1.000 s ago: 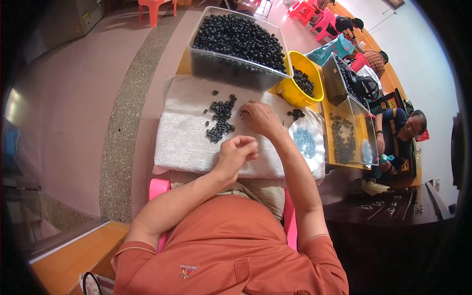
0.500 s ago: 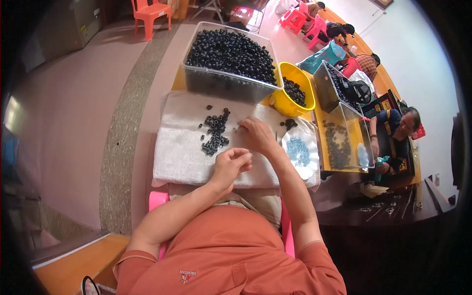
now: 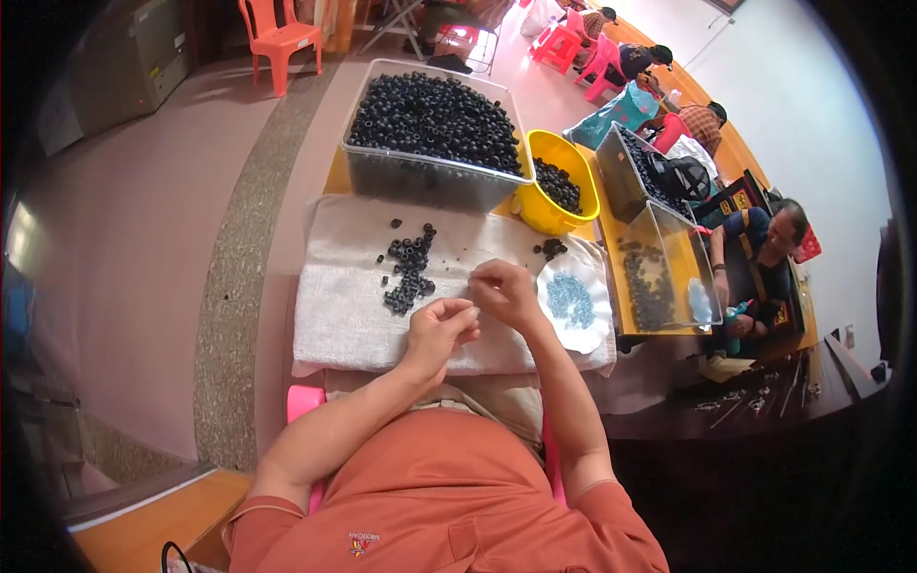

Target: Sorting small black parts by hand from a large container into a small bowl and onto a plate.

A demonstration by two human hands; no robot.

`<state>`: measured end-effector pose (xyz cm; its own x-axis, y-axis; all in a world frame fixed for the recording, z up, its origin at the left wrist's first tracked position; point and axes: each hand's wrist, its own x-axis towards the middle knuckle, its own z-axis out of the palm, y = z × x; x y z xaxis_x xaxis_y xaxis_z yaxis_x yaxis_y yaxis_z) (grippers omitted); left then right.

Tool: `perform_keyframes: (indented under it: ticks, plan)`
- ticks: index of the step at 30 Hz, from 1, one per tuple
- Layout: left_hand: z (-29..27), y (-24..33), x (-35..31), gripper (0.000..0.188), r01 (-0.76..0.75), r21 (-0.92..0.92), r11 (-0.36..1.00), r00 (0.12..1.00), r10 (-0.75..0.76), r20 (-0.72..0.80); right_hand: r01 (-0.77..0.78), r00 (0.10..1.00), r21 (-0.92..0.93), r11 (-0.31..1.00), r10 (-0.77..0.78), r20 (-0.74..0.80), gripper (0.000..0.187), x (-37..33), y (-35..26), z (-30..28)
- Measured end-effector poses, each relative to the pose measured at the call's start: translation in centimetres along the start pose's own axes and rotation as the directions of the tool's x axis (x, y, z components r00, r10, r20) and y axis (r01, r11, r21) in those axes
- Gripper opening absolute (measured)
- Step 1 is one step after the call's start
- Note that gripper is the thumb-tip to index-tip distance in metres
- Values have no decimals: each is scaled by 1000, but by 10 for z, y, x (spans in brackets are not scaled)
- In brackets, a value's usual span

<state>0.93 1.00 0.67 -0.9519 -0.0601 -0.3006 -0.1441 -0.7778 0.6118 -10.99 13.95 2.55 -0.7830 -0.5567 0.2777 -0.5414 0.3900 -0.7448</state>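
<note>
Over the white cloth, my left hand is closed, thumb and fingers pinched together. Just beyond it and to the right, my right hand is also closed in a pinch, its fingertips close to the left ones. Whatever either hand holds is too small or hidden to make out. Left of my hands lies a loose pile of small black ring-shaped parts. To the right, a white scalloped plate bears small pale blue pieces. A few black parts sit beyond the plate.
A large clear bin heaped with black parts stands at the cloth's far side. Beside it is a yellow bucket with more. Further right are two more clear bins and a seated person. An orange chair stands far left.
My right hand has drawn back from the far part of the cloth toward my left hand, its fingers now curled in. The view has shifted slightly; my left hand stays nearly in place.
</note>
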Motion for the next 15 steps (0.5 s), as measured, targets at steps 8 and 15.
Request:
perform_keyframes:
  ticks: [8, 15]
  plan:
    - [0, 4, 1, 11, -20, 33, 999, 1000, 20, 12, -387, 918, 590, 709, 357, 172, 14, -30, -12, -9]
    - [-2, 0, 5, 10, -36, 3, 999, 998, 36, 43, -433, 891, 617, 657, 414, 184, 12, -42, -6, -10]
